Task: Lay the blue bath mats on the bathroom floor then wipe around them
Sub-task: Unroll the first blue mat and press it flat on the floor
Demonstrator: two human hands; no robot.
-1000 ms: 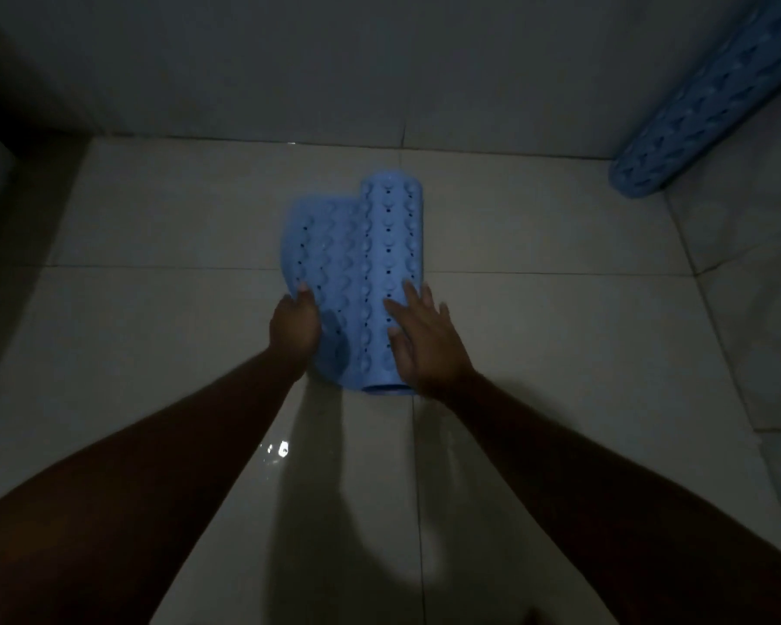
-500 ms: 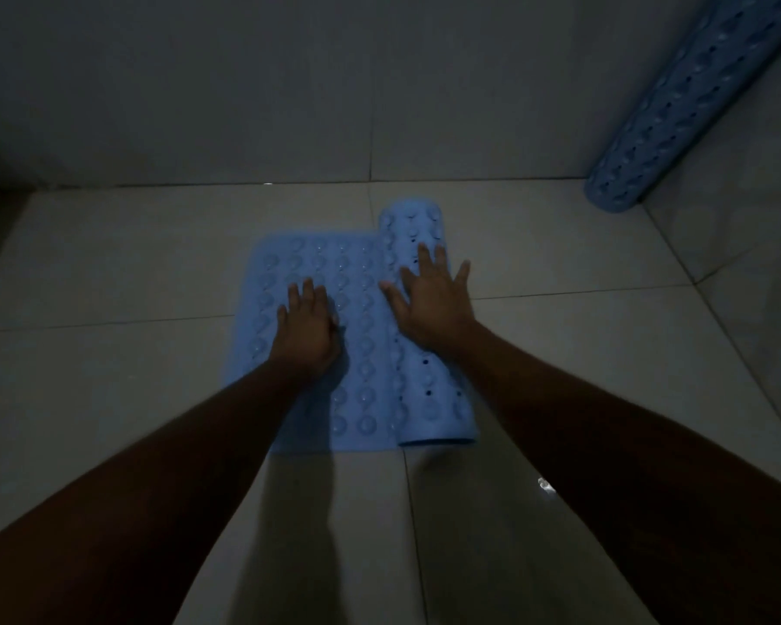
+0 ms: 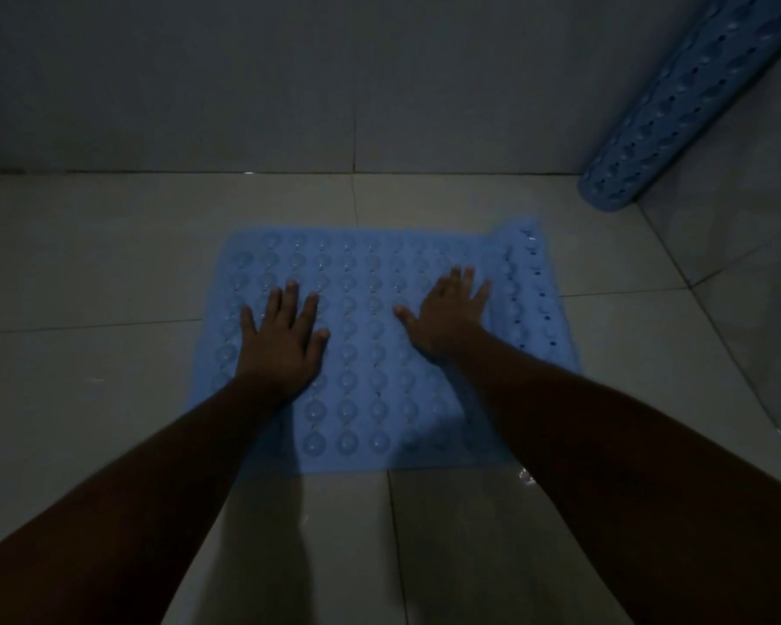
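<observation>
A blue bath mat (image 3: 366, 309) studded with round suction cups lies nearly flat on the pale tiled floor. Its right edge (image 3: 530, 281) still curls up a little. My left hand (image 3: 280, 340) presses flat on the mat's left part, fingers spread. On the mat's right part rests my right hand (image 3: 445, 315), palm down with fingers apart, just left of the curled edge. Neither hand grips anything. A second blue mat (image 3: 690, 106) stays rolled up, leaning in the right corner against the wall.
The room is dim. A grey wall (image 3: 289, 83) runs across the back, close behind the mat. Another wall (image 3: 740, 272) closes the right side. Glossy floor tiles (image 3: 86, 399) stretch to the left and toward me, with a wet glint (image 3: 526, 478) near my right forearm.
The mat has unrolled to the right, from a narrow roll to almost flat. My right hand pushed the roll rightward and my left hand shifted left; both now lie flat on the mat.
</observation>
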